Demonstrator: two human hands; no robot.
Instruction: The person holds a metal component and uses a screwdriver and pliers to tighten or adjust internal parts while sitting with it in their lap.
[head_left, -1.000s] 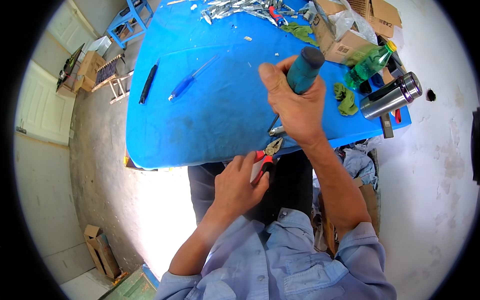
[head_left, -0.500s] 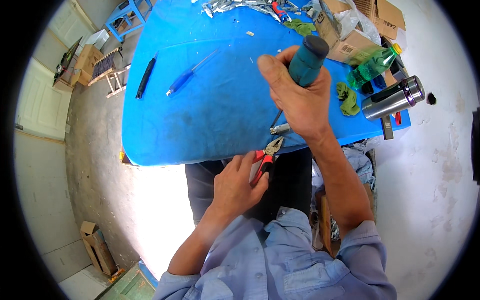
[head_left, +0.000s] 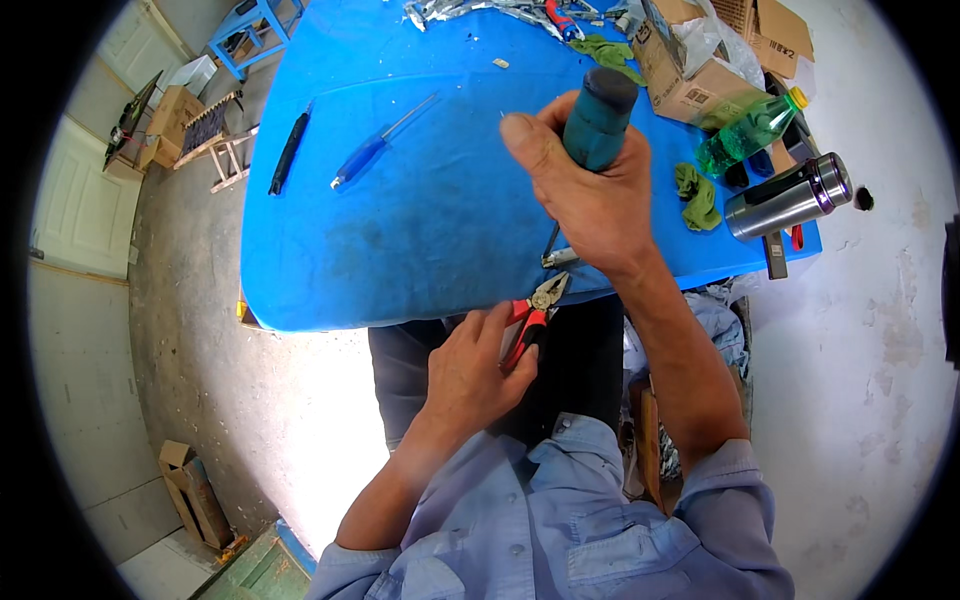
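My right hand (head_left: 600, 210) is wrapped round the thick dark teal handle of a screwdriver (head_left: 598, 120). Its thin shaft slants down to a small silvery metal piece (head_left: 562, 258), which lies near the table's front edge, partly hidden by that hand. Whether the tip touches the piece or stands beside it, I cannot tell. In my left hand (head_left: 465, 380) is a pair of pliers (head_left: 532, 330) with red and black handles. The jaws are parted and point up at the table edge, just below the metal piece.
On the blue-covered table (head_left: 400, 240) lie a blue screwdriver (head_left: 362, 160) and a black pen-shaped tool (head_left: 290, 152). A steel flask (head_left: 785, 200), a green bottle (head_left: 745, 140), green cloth (head_left: 698, 198) and a cardboard box (head_left: 690, 85) line the right side. Metal parts (head_left: 480, 12) are heaped at the back.
My right hand and the screwdriver handle have tipped slightly to the left. The left hand and the pliers have stayed almost where they were.
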